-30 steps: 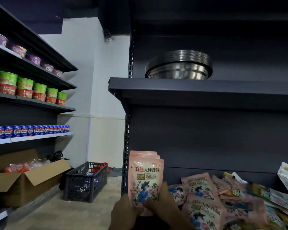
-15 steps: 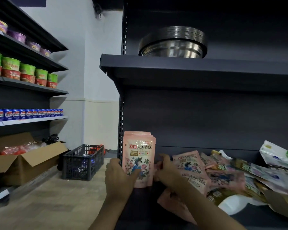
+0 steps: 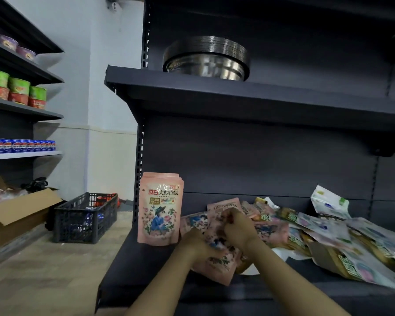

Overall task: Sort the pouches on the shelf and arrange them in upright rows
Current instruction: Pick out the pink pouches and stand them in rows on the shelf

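A short row of pink floral pouches (image 3: pixel 160 208) stands upright at the left end of the dark shelf (image 3: pixel 132 274), untouched. Just right of it, my left hand (image 3: pixel 195 244) and my right hand (image 3: pixel 236 226) both grip a pink pouch (image 3: pixel 217 263) that lies tilted in front of the pile. Behind and to the right spreads a jumbled heap of pouches (image 3: pixel 324 233), pink ones near my hands, white, green and gold ones further right. My fingers are blurred by motion.
A stack of steel bowls (image 3: pixel 206 58) sits on the shelf above. On the floor at left are a black plastic crate (image 3: pixel 84 217) and an open cardboard box (image 3: pixel 16 213). The left-hand shelving carries green-lidded cups (image 3: pixel 16 90) and blue cans (image 3: pixel 18 145).
Both hands let go of the upright pink pouches, now standing alone at the shelf's left end, and moved right to take a pink pouch from the pile. The view tilted downward.
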